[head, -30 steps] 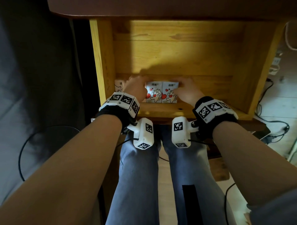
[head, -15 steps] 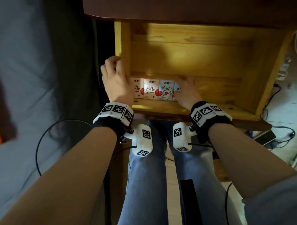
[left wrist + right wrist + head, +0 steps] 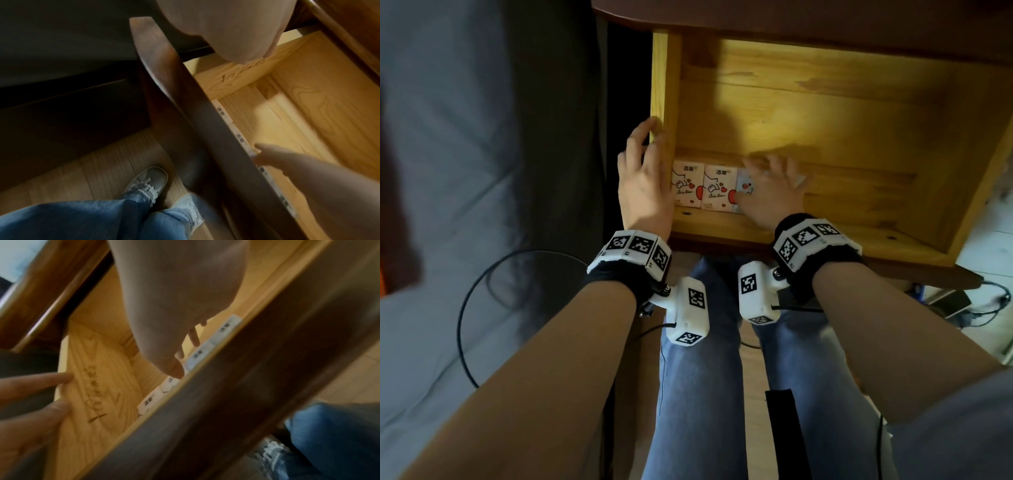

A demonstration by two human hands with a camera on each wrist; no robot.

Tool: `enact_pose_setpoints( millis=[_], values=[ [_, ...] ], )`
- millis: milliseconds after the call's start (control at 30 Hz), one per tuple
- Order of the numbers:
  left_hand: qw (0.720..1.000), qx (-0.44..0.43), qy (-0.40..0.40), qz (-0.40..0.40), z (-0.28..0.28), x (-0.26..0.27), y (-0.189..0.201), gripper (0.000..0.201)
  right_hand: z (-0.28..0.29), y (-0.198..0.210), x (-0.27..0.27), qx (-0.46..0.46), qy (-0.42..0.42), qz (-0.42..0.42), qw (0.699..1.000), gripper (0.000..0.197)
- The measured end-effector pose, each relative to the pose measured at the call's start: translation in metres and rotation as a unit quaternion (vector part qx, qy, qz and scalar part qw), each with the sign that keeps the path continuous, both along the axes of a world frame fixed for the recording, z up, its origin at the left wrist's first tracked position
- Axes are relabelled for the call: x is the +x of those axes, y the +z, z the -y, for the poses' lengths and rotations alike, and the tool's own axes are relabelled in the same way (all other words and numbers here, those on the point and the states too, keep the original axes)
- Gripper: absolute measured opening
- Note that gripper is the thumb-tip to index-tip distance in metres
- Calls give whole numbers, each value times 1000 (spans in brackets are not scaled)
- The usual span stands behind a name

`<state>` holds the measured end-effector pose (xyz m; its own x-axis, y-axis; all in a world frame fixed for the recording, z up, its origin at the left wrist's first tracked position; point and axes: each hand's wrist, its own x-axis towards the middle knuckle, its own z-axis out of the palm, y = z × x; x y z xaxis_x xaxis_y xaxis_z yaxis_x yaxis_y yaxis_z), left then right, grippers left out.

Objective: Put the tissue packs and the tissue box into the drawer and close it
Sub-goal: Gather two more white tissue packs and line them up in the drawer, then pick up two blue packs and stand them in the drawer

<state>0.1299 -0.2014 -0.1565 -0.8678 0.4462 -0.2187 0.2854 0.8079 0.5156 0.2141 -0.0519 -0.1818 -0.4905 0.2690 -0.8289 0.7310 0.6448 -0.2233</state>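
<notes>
Below left wrist — shoes (image 3: 148, 183)

The head view looks steeply down over both forearms into the open drawer (image 3: 825, 113). Each wrist view peers close along its palm (the right one blurred); both share the drawer's front edge and tissue packs (image 3: 223, 112).

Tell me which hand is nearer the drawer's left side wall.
Left. The left hand touches the drawer's left side wall; the right hand rests on the tissue packs, away from it.

white tissue packs (image 3: 702, 186) with red hearts, yellow pine drawer (image 3: 825, 113)
</notes>
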Motion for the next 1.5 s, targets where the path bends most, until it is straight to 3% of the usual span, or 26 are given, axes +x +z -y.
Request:
enact_pose_setpoints(
  millis=[167, 533, 667, 900, 1033, 1267, 1367, 1500],
  values=[
    [1000, 17, -19, -8, 7, -2, -4, 38, 17, -5, -28, -75, 91, -60, 991, 45],
    [999, 18, -33, 18, 12, -5, -3, 39, 19, -4, -25, -73, 112, -18, 991, 59],
    [999, 9, -34, 40, 6, -9, 8, 35, 5, 16, -9, -54, 10, -75, 996, 60],
    [998, 6, -28, 56, -35, -13, 46, 22, -45, 47, 7, -86, -171, -184, 964, 30],
    [995, 22, -28, 93, -81, -21, 74, 21, -80, 72, 0, -60, -200, -267, 941, 21],
    [994, 76, -29, 76, -158, -41, 93, 20, -150, 101, -28, 16, -229, -354, 907, 15],
    [991, 97, -43, 79, -185, -49, 89, 29, -171, 107, -40, 26, -255, -375, 891, 18],
    [994, 89, -41, 58, -208, -57, 78, 47, -186, 102, -52, 18, -261, -359, 896, 28]
  ],
)
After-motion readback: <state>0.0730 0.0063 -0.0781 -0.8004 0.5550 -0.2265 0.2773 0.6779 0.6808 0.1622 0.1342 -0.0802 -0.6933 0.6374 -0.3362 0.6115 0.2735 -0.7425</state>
